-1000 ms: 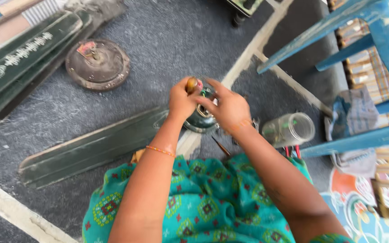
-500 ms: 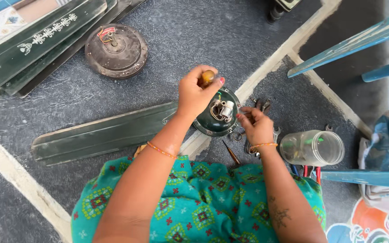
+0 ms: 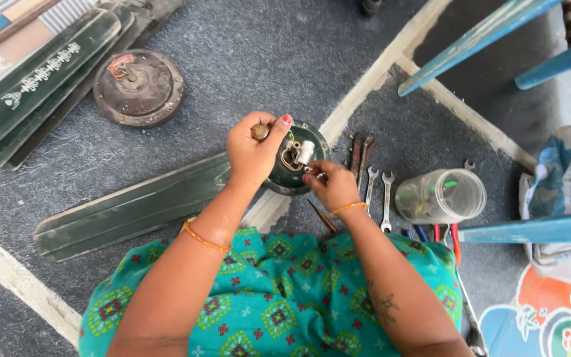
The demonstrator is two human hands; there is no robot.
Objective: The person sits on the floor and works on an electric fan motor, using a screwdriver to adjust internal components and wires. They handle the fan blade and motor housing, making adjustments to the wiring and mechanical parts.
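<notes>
Seen from above, over a lap in a teal patterned garment (image 3: 272,311), at the middle of a grey speckled floor (image 3: 252,59) crossed by pale lines

Left hand (image 3: 254,153) closed in a holding grip around the near-left rim of a dark green round fan motor housing (image 3: 299,178), thumb and fingers pinching a small brass-coloured knob (image 3: 260,131) at the top. Right hand (image 3: 333,186) touching the housing's right side, fingertips narrowed on a small part beside the white cylinder (image 3: 304,152) and wires at the centre; cannot tell exactly what is pinched.

Just left of the housing, a long dark green fan blade (image 3: 127,211) flat on the floor. Toward the far left corner, more green blades (image 3: 28,99) stacked, with a brown rusty round cover (image 3: 139,87) beside them. Just right of the hands, spanners (image 3: 378,192) side by side, then a clear plastic jar (image 3: 441,196) on its side. Red and blue tool handles (image 3: 441,233) near the jar. Blue wooden frame legs (image 3: 484,39) along the right edge
</notes>
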